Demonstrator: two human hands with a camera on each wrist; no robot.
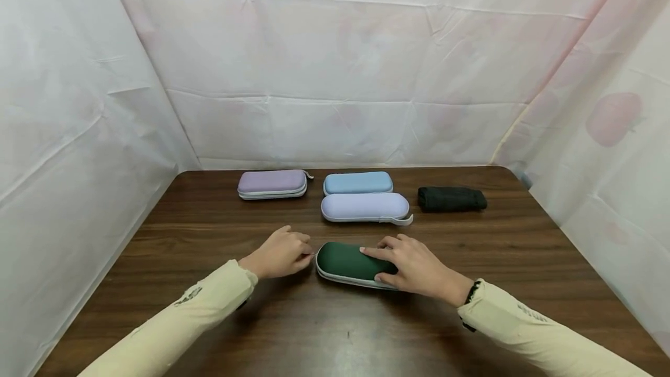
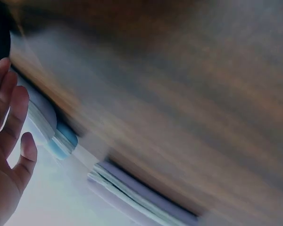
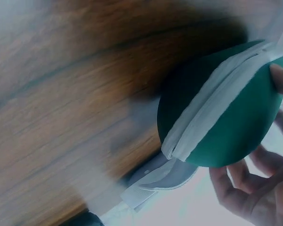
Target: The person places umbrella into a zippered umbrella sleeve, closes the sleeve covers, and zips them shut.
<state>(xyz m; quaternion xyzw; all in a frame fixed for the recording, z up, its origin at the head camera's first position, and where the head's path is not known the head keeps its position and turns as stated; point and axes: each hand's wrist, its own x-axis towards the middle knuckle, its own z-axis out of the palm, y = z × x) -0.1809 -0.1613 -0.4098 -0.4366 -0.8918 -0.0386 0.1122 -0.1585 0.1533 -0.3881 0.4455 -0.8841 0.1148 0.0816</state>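
A dark green zip-up glasses case [image 1: 342, 263] with a pale zipper band lies near the middle of the table. My right hand [image 1: 416, 266] grips its right part, thumb on the near side and fingers over the top. The right wrist view shows that rounded end of the green case [image 3: 231, 132] and the thumb pressed on it. At the opposite end, my left hand [image 1: 282, 253] pinches the small zipper pull at the case's tip. In the left wrist view the left hand [image 2: 7, 141] is cut by the frame edge, and its pinch is partly hidden.
Behind the green case lie a lavender case [image 1: 364, 206] with a wrist strap, a light blue case [image 1: 358, 182] touching it, and a purple case [image 1: 273, 183] farther left. A rolled black cloth-like bundle [image 1: 451, 199] is at the right. Pale sheets [image 1: 335, 74] enclose the table [image 1: 199, 208].
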